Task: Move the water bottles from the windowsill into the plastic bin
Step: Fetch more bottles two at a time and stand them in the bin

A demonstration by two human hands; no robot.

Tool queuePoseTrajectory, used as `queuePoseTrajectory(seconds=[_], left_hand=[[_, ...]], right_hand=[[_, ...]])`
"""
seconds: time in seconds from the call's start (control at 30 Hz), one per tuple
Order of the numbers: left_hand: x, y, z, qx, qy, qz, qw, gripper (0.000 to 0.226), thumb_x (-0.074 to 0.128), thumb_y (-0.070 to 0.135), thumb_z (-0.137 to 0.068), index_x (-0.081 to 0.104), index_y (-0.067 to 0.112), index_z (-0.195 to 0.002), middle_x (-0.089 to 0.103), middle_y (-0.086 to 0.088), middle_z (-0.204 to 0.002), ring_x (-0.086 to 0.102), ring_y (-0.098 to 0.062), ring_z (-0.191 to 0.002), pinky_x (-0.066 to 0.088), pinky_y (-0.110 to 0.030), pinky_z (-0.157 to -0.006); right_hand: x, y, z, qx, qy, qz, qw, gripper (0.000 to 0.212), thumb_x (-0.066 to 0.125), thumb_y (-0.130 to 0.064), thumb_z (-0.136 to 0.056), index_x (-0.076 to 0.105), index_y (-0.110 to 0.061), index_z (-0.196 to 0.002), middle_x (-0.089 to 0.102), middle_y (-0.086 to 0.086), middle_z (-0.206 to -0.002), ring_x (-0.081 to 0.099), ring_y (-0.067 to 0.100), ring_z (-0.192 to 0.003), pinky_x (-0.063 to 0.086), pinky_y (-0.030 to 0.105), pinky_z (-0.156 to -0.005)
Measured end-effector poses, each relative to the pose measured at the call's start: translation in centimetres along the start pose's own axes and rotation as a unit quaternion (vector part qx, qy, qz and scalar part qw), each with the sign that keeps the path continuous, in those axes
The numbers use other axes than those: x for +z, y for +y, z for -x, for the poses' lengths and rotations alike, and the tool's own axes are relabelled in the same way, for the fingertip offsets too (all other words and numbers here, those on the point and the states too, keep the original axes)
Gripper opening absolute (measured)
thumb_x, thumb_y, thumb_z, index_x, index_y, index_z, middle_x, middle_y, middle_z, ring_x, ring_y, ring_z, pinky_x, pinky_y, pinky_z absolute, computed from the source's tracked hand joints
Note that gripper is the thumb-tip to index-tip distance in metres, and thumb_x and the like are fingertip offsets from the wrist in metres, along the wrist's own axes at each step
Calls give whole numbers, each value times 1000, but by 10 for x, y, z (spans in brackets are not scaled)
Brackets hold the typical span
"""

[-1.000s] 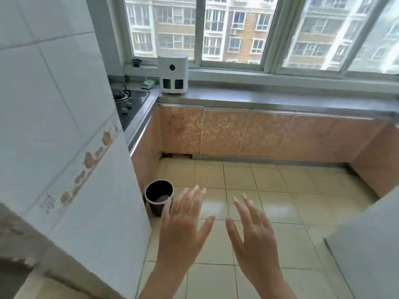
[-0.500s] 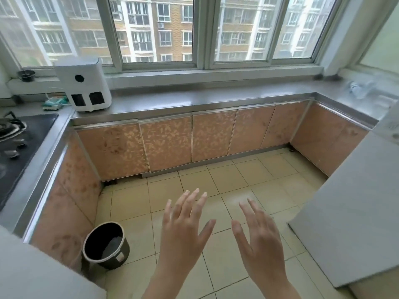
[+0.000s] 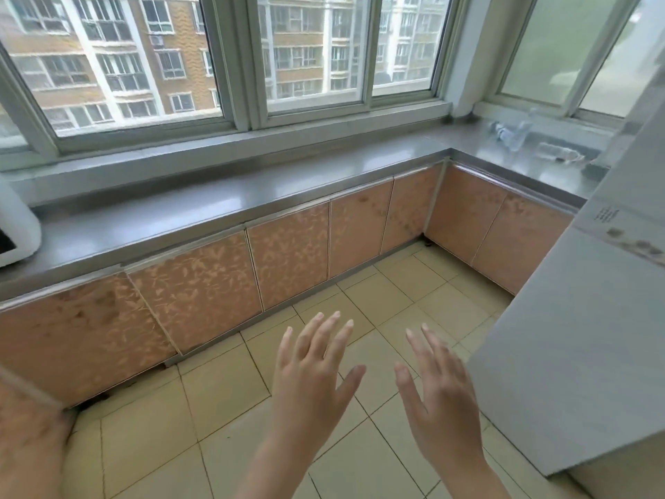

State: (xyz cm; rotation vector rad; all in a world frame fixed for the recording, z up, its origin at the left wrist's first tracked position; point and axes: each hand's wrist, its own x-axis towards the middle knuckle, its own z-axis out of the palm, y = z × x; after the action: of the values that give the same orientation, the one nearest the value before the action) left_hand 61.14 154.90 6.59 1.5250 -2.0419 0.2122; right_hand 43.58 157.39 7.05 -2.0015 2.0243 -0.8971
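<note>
Both hands hang over the tiled floor (image 3: pixel 223 401) with fingers spread and nothing in them, the left hand (image 3: pixel 311 376) at six o'clock, the right hand (image 3: pixel 440 397) at five, while blurred clear water bottles (image 3: pixel 518 133) lie on the windowsill (image 3: pixel 478 145) at two o'clock.

Bright daylight through windows (image 3: pixel 223 59), soft and even. Glare sheen on steel counter (image 3: pixel 223 207); faint reflections on floor tiles (image 3: pixel 223 390). Weak shadows only. Strong wide-angle bending at edges, frames bowed. Slight motion blur overall; bottles (image 3: pixel 518 133) at far right smeared, washed out. Hands sharp enough.
</note>
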Motion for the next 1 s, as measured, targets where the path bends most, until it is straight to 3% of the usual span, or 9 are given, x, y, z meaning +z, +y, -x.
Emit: queuePoseTrajectory(seconds=[0.43,0.57,0.7,0.87,1.0], left_hand=[[128,-53,-231,22,-14,-27,999,54,47,51,-85,69,22,-126,64,4,-134,60,-21,-126,43,-51,-104],[162,-59,-298,24,-9,-10,1000,55,47,52,-86,69,22,-126,64,3,-134,60,-22,-126,30,-45,-107],[201,-60,-362,32,-25,17,999,56,46,52,-85,70,21,-126,65,3,-134,60,-22,-125,42,-50,-105],[265,-65,-452,44,-44,60,996,58,43,52,-86,68,21,-128,63,3,-136,58,-22,-128,41,-52,-106],[309,-64,-536,76,-45,74,993,56,44,50,-85,72,18,-122,67,0,-130,63,-25,-122,46,-57,-98]], right_hand=[[73,47,-252,10,-9,-70,997,63,26,-54,-88,48,-26,-140,38,-3,-152,33,18,-140,30,46,-113],[79,63,-319,10,-2,-55,998,60,28,-53,-90,48,-26,-140,38,-2,-152,34,18,-140,27,44,-114],[86,90,-377,30,8,-35,999,60,29,-53,-90,49,-26,-140,37,-3,-152,34,18,-140,25,43,-115],[95,126,-461,71,33,-10,997,64,29,-53,-87,54,-20,-136,41,1,-150,39,23,-138,28,48,-113],[97,152,-540,113,54,12,992,69,22,-58,-84,48,-25,-140,34,-4,-154,30,16,-143,20,44,-118]])
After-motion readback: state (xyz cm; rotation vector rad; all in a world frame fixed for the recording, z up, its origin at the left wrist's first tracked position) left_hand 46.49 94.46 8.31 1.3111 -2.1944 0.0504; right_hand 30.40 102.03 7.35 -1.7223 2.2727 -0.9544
